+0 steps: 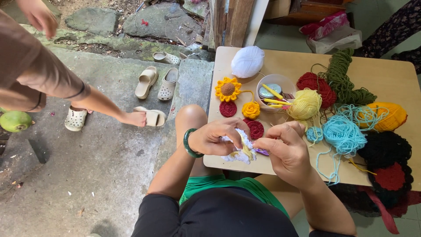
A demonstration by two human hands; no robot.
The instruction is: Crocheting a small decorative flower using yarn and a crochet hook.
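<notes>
**Both hands on a white crochet piece at the table's near edge**

White and yellow crochet piece (239,151) sits between the two hands, over the near left part of the wooden table (394,74), just above the person's lap. Left hand (215,138), green bangle (188,143) at the wrist, is curled over the piece from the left, fingers pinched shut on its upper edge. Right hand (285,147) meets it from the right, fingers closed tight; a purple hook handle (262,152) shows just under them, touching the piece.

Room: table edge runs directly below the hands. Red crochet disc (255,129) lies just behind the piece. Light blue yarn (344,134) crowds the right side, near the right hand. Bowl (276,83) with yellow hooks, yellow yarn ball (305,104) and sunflower piece (227,89) lie farther back. Left of the table: open concrete floor, sandals (146,82), another person's bare leg (109,107).
</notes>
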